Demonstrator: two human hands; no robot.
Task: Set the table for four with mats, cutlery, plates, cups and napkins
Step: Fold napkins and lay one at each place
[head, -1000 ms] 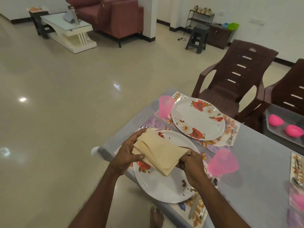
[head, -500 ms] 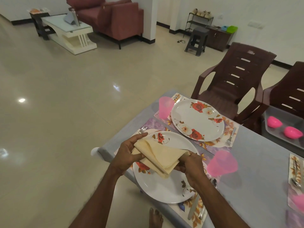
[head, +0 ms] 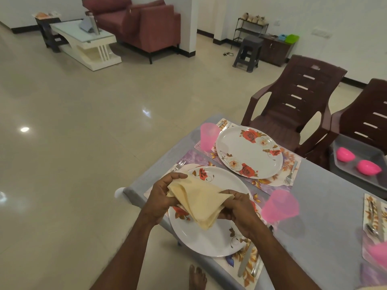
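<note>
From the head camera, both hands meet low in the centre of the frame over the near white round plate with red rose prints (head: pixel 201 237). The left hand (head: pixel 161 197) has its grip curled around the left corner of a folded pale yellow cloth napkin (head: pixel 196 199), thumb on top; the right hand (head: pixel 238 210) pinches the napkin's right corner. The napkin hangs between them just above the plate, its point drooping down; it may be brushing the plate, though that is hard to tell.

That plate sits on a purple floral mat (head: pixel 247 266) on the grey desk (head: pixel 314 216), with a fork (head: pixel 178 165) to its upper left and a knife (head: pixel 244 262) at its lower right. A translucent pink plastic cup (head: pixel 279 206) stands right of the hands. A second rose plate (head: pixel 249 151) lies above centre-right, with a pink cup (head: pixel 208 136) on its left and a fork (head: pixel 290 173) on its right.
</note>
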